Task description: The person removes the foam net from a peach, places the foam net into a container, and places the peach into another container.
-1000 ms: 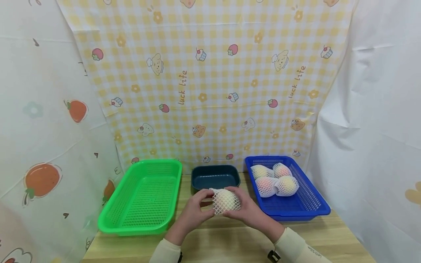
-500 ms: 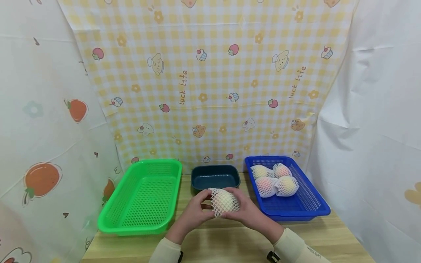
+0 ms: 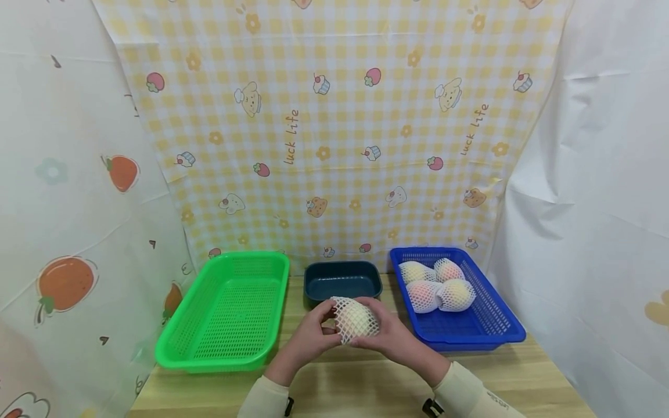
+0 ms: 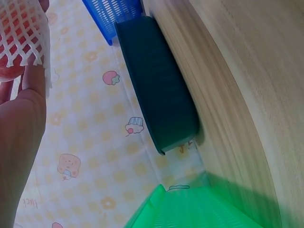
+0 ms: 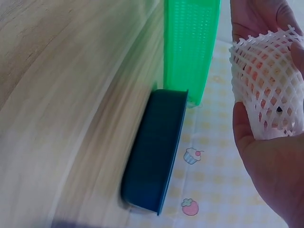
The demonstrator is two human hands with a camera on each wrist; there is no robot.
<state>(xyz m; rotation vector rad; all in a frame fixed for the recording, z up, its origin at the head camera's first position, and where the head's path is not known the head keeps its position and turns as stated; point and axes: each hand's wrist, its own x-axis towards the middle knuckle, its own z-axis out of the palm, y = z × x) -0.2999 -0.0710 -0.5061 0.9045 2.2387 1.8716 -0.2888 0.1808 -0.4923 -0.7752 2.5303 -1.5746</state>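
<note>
A round yellow-and-red fruit (image 3: 358, 321) in a white foam net (image 5: 261, 85) is held up between both hands, over the front of the table. My right hand (image 3: 393, 335) grips it from the right, thumb below and fingers above, around net and fruit together. On the left, my left hand (image 3: 309, 338) pinches the loose open edge of the net between thumb and fingers. Reddish skin of the fruit shows through the mesh in both wrist views. Just behind the hands stands a dark teal rectangular tub (image 3: 342, 281), its near side partly covered by the fingers.
A bright green perforated basket (image 3: 277, 325) stands on the left of the wooden table (image 3: 360, 389). On the right, a blue basket (image 3: 486, 334) carries several netted fruits (image 3: 436, 285). A checked cloth (image 3: 334, 128) hangs behind, with white sheets at both sides.
Both hands have shifted very slightly left with the netted fruit, which has turned a little. The grip is the same, and the baskets and tub have not moved.
</note>
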